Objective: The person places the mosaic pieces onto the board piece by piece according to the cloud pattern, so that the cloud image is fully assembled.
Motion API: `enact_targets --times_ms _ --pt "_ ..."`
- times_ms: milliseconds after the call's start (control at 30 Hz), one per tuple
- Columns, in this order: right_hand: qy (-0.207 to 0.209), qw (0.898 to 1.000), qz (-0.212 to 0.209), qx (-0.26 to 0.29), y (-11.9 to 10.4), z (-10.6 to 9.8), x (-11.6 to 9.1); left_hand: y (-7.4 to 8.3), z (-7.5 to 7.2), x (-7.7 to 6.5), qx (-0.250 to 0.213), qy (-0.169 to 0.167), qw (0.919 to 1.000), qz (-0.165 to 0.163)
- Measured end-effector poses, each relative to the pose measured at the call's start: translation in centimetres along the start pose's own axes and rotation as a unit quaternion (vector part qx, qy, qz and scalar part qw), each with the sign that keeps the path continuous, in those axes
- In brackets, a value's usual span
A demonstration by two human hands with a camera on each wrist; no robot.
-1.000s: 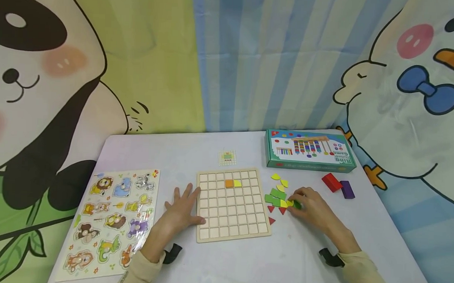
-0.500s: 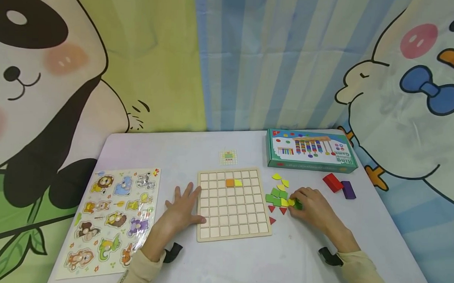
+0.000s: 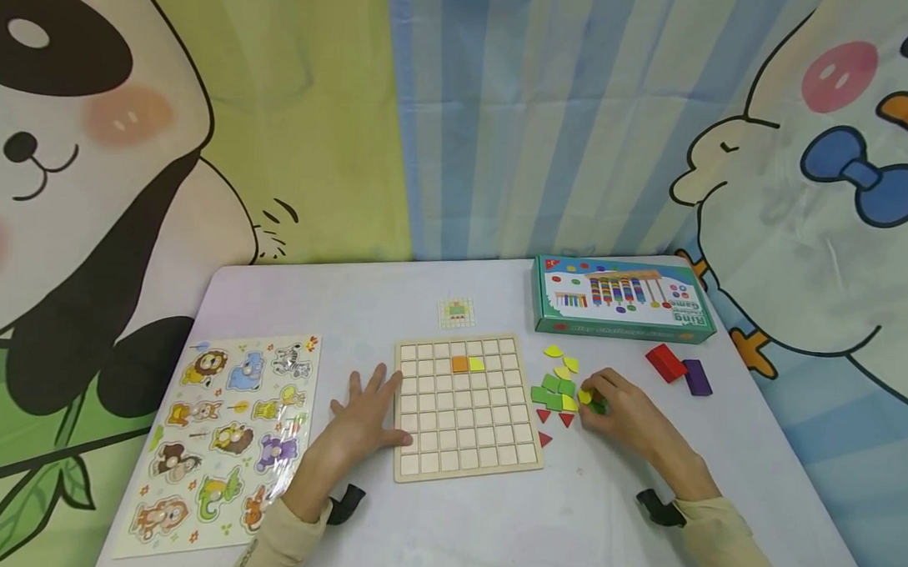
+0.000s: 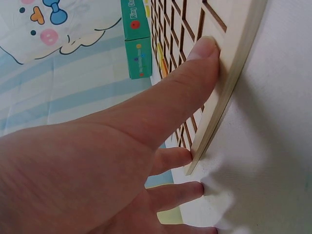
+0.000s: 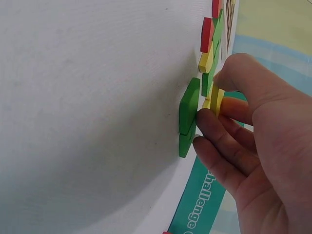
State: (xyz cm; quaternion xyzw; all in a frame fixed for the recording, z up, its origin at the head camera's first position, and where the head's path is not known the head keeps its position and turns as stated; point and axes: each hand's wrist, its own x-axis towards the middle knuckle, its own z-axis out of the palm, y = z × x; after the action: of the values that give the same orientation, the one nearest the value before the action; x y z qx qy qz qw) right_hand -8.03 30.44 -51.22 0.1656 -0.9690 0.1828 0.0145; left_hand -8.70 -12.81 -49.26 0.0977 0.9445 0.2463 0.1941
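Observation:
My left hand [image 3: 357, 422] lies with spread, straight fingers at the left edge of a wooden grid board [image 3: 468, 477]. Its thumb [image 4: 183, 80] rests on the board's edge. An orange square tile [image 3: 460, 365] and a yellow tile [image 3: 477, 364] with a rounded corner sit in the grid. To the right of the board, my right hand [image 3: 629, 419] pinches a yellow tile [image 5: 215, 101] between thumb and fingers. Green tiles [image 5: 189, 108] lie on the table by its fingertips. Nearby are more green tiles [image 3: 546, 398], yellow tiles [image 3: 553, 351] and red triangle tiles [image 3: 544, 439].
A small pattern card [image 3: 456, 313] lies behind the board. At the back right stands a green game box [image 3: 624, 299], with a red block [image 3: 665, 363] and a purple block [image 3: 696, 378] in front. An animal puzzle board [image 3: 219, 450] lies at the left.
My right hand has drawn slightly right, moving the pinched yellow tile away from the green and yellow tiles beside it. My left hand has stayed in place on the board.

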Motion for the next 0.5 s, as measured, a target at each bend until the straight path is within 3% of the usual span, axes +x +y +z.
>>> enact_targets --times_ms 233,500 --pt "0.008 1.000 -0.021 0.005 -0.09 0.22 0.46 0.09 -0.11 -0.21 0.002 0.006 1.0000 0.002" --pt "0.003 1.000 -0.017 -0.003 -0.51 0.37 0.85 0.13 -0.01 -0.06 -0.003 0.002 1.0000 -0.003"
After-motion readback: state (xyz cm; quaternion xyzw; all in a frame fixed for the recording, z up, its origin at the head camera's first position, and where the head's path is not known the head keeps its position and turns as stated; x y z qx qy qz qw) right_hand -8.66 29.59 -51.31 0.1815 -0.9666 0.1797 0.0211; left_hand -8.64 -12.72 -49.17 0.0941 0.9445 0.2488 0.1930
